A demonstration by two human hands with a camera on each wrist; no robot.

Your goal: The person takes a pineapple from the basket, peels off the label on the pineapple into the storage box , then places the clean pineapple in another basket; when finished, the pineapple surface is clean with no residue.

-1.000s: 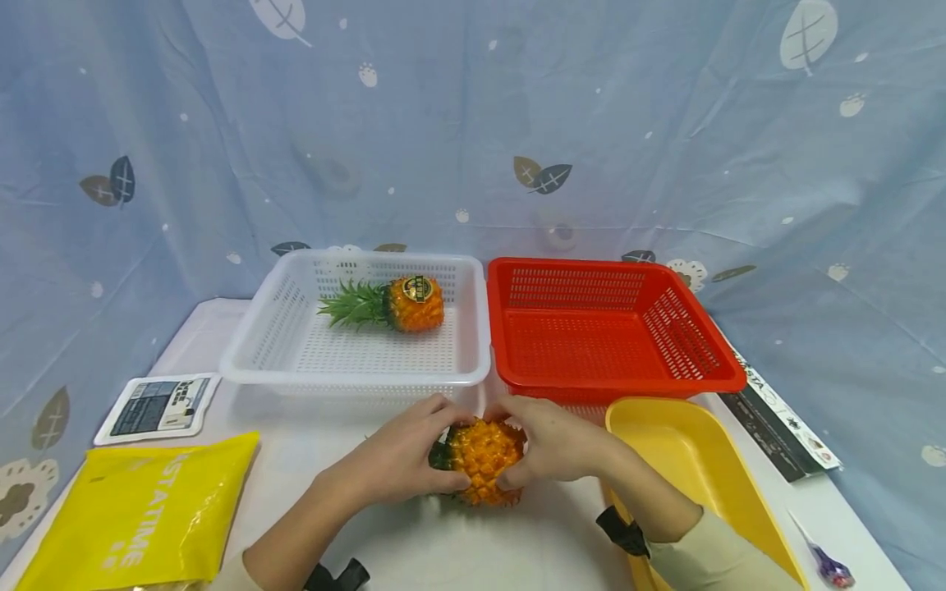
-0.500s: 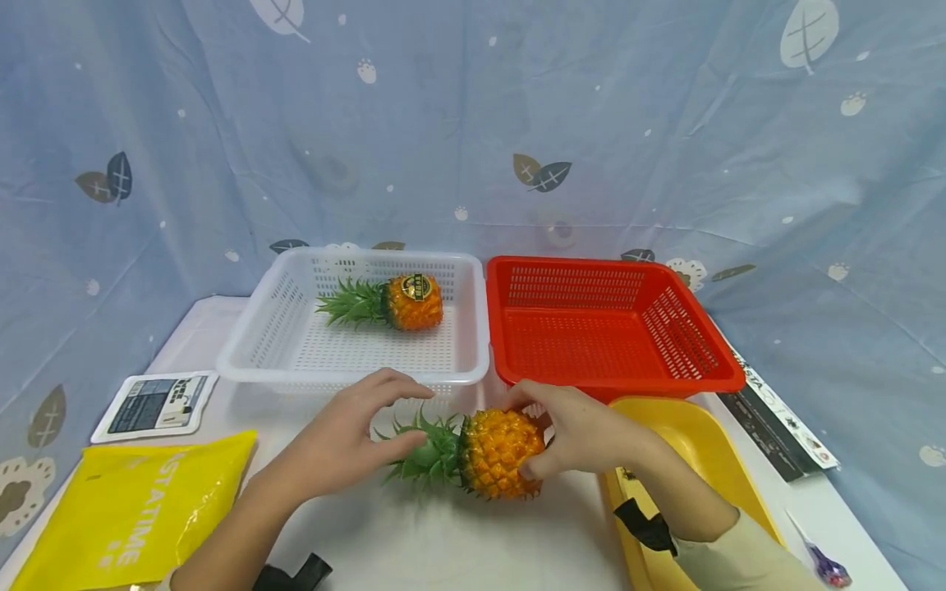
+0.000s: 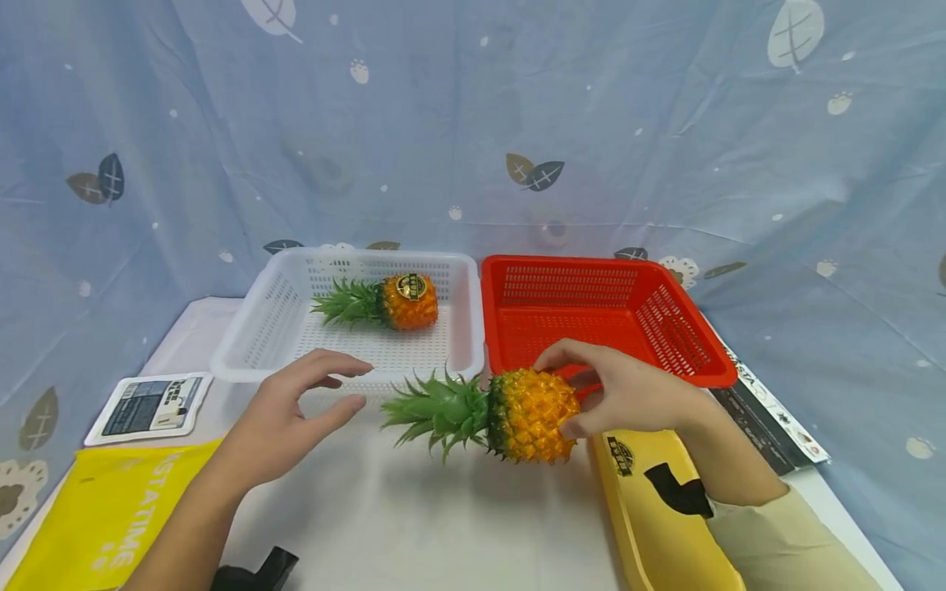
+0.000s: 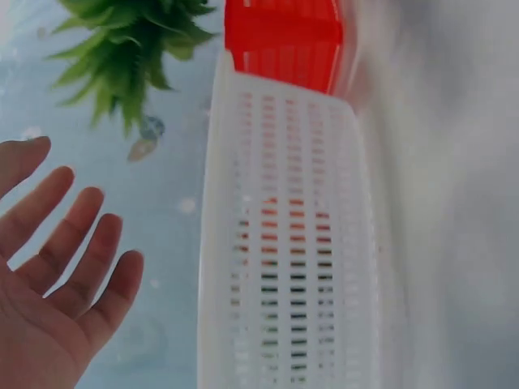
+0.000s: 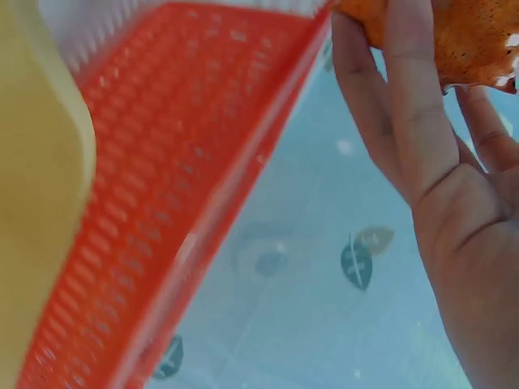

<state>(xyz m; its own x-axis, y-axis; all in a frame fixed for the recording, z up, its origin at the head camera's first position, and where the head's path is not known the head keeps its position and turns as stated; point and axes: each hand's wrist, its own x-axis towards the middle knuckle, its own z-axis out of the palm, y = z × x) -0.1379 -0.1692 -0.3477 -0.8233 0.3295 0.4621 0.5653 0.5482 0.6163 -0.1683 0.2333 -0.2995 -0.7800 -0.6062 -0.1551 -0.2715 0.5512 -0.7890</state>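
Observation:
In the head view a pineapple with a green leafy crown hangs above the white table, lying sideways with its crown to the left. My right hand grips the base of the fruit between thumb and fingers. To the left of the crown, my left hand is held apart from it, fingers spread and holding nothing. The left wrist view shows the crown beyond those spread fingers. Part of the orange fruit shows at the right hand's fingers in the right wrist view.
A second pineapple with a label lies in the white basket. Beside it stands the red basket. A yellow tray is front right, a black-and-white box behind it. At left are a yellow packet and a white packet.
Both hands held the pineapple on the table at first. My left hand has let go and drawn back left. My right hand has lifted the pineapple up and to the right.

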